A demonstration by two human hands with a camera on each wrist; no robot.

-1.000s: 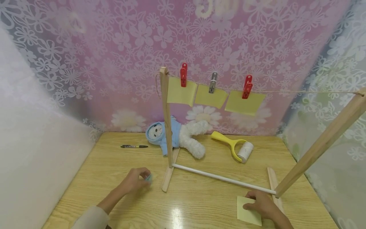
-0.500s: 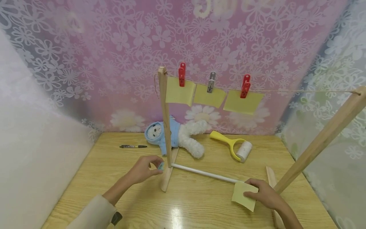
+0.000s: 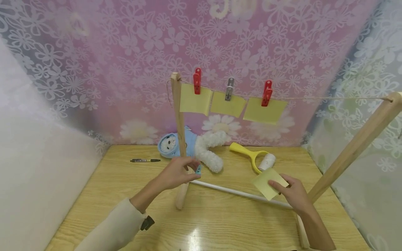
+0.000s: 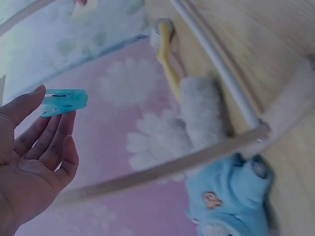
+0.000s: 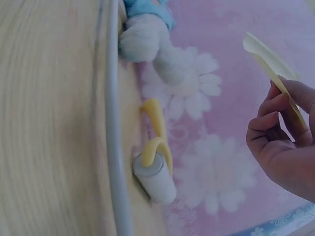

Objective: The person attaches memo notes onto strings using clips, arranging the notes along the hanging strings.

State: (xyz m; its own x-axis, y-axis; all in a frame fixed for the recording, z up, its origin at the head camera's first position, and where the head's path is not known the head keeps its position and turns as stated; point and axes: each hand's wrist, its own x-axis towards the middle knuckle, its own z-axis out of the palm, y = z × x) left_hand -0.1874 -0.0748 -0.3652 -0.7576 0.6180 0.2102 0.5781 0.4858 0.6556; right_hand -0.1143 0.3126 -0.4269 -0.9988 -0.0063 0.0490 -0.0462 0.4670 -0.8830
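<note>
My left hand (image 3: 176, 173) pinches a small light-blue clothespin (image 4: 66, 101) between thumb and fingertips, in front of the wooden stand's left post (image 3: 178, 118). In my right hand (image 3: 294, 193) is a yellow sticky note (image 3: 267, 183), held by thumb and fingers above the white crossbar (image 3: 232, 191). Overhead, a string (image 3: 329, 98) runs between the two posts. Three yellow notes hang from it: a left note (image 3: 194, 101) under a red clip (image 3: 197, 82), a middle note (image 3: 226, 106) under a grey clip (image 3: 229, 89), and a right note (image 3: 265, 112) under another red clip (image 3: 267, 93).
Behind the left post lies a white plush toy (image 3: 208, 153) in a blue hoodie. A yellow-handled lint roller (image 3: 248, 152) rests to its right, a black pen (image 3: 145, 160) to its left. The right post (image 3: 355, 146) leans across the right side of the view.
Both hands have risen from near the tabletop. The left one has moved right with the clothespin, up to the left post; the right one has lifted the sticky note over the crossbar.
</note>
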